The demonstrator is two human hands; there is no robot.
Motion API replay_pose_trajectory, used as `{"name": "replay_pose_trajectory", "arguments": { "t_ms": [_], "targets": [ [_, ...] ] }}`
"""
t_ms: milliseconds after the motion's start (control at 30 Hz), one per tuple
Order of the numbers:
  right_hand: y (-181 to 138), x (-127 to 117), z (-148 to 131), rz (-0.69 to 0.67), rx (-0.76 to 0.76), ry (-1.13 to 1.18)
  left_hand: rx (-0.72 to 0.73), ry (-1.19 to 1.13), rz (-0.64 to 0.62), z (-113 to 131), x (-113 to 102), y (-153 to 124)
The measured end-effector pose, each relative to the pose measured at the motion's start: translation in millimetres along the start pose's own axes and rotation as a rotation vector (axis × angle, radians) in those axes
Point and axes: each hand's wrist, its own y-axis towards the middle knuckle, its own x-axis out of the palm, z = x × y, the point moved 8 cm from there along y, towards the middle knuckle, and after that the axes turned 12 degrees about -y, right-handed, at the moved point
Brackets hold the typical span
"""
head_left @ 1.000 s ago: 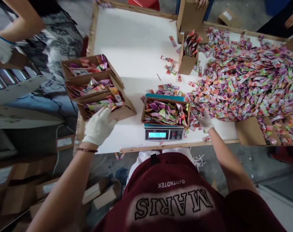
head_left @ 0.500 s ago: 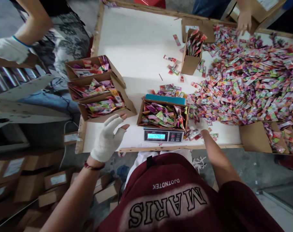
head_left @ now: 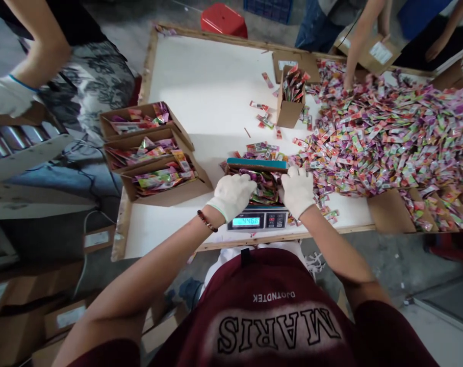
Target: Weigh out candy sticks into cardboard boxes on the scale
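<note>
A cardboard box full of colourful small packets [head_left: 266,189] sits on the digital scale [head_left: 257,219], whose display is lit. My left hand [head_left: 233,194], in a white glove with bare fingertips, grips the box's left end, its fingers curled over the packets' edge. At the opposite end my right hand [head_left: 298,191], also gloved, has its fingers wrapped over the box wall. Both hands hide the box's short sides. Behind the box a teal strip [head_left: 256,163] stands along its far side.
Three filled boxes [head_left: 155,158] stand together on the left. A large heap of packets [head_left: 388,132] covers the table's right side. An upright filled box [head_left: 291,102] stands at the back. More filled boxes [head_left: 432,211] line the front right. Other people work at the left and far side.
My left hand has moved right from beside the scale onto the box. My right hand has left the loose packets and come to the box's right end. The view has shifted slightly.
</note>
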Motion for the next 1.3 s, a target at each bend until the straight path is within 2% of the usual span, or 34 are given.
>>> {"name": "replay_pose_trajectory", "arguments": {
  "t_ms": [100, 200, 267, 367, 433, 500, 567, 667, 733, 800, 867, 967, 1100, 1200, 1300],
  "targets": [
    [0, -5, 0, -0.044, -0.024, 0.005, 0.025, -0.026, 0.073, -7, -17, -15],
    [-16, -28, 24, 0.054, -0.039, 0.116, 0.07, -0.089, 0.224, -3, -53, -34],
    [-34, -55, 51, 0.18, -0.021, 0.158, 0.129, -0.178, 0.339, 13, -81, -41],
    [-67, -110, 104, 0.487, 0.153, 0.08, 0.281, -0.342, 0.473, 50, -115, -38],
    [-87, -139, 130, 0.662, 0.28, 0.01, 0.382, -0.397, 0.487, 73, -123, -29],
    [-93, -146, 134, 0.709, 0.288, 0.029, 0.408, -0.365, 0.419, 82, -114, -18],
    [-80, -127, 114, 0.579, 0.185, 0.11, 0.339, -0.258, 0.278, 74, -88, -6],
    [-51, -63, 58, 0.164, 0.078, 0.113, 0.234, -0.084, 0.03, 50, -33, 4],
    [-39, -24, 30, -0.054, 0.089, 0.035, 0.203, -0.02, -0.056, 38, -4, 9],
    [-32, -5, 17, -0.14, 0.098, -0.014, 0.191, 0.005, -0.075, 34, 14, 14],
    [-30, -1, 14, -0.15, 0.068, -0.012, 0.185, 0.008, -0.061, 34, 19, 17],
    [-29, -8, 19, -0.119, 0.004, 0.017, 0.205, -0.001, -0.014, 38, 4, 13],
    [-26, -4, 17, -0.157, 0.039, -0.02, 0.198, -0.011, 0.097, 47, -44, -3],
    [-24, 4, 11, -0.174, 0.048, 0.028, 0.186, -0.062, 0.266, 61, -91, -10],
    [-30, -12, 26, -0.016, 0.033, 0.164, 0.317, -0.215, 0.462, 82, -129, -14]
  ]
}}
